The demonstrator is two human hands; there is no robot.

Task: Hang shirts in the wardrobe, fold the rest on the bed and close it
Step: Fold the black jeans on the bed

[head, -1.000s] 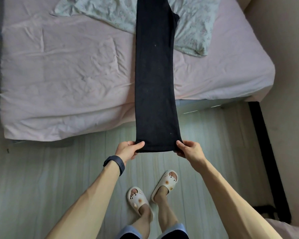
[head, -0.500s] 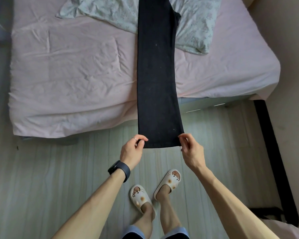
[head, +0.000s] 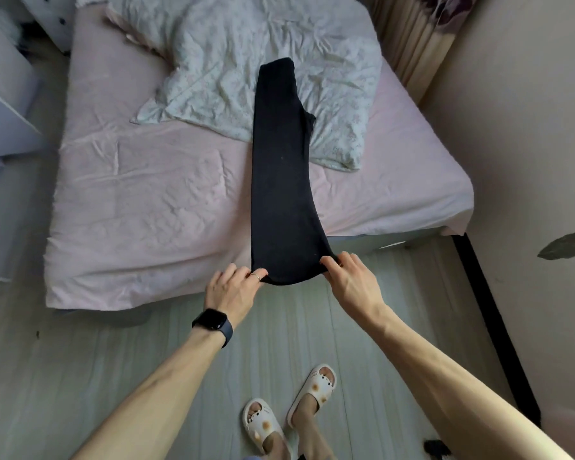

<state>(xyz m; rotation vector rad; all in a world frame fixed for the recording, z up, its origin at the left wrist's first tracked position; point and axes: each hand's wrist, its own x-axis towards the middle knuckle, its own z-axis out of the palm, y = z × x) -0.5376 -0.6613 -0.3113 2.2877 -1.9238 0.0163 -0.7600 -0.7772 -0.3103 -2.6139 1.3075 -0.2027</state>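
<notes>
Pink bed (head: pixel 146 200) fills mid-frame; my left hand (head: pixel 233 290) and right hand (head: pixel 349 280) pinch the black garment (head: pixel 283 180) by its near end; folding looks half done.

Bare left forearm (head: pixel 153 386) and bare right forearm (head: pixel 445 376). A black smartwatch (head: pixel 213 322) with a dark rectangular face and black strap circles the left wrist. A thin silver ring (head: pixel 255 276) sits on one finger of the left hand (head: pixel 233 290). Both feet wear cream slide sandals (head: pixel 263 423) dotted with brown spots.
</notes>
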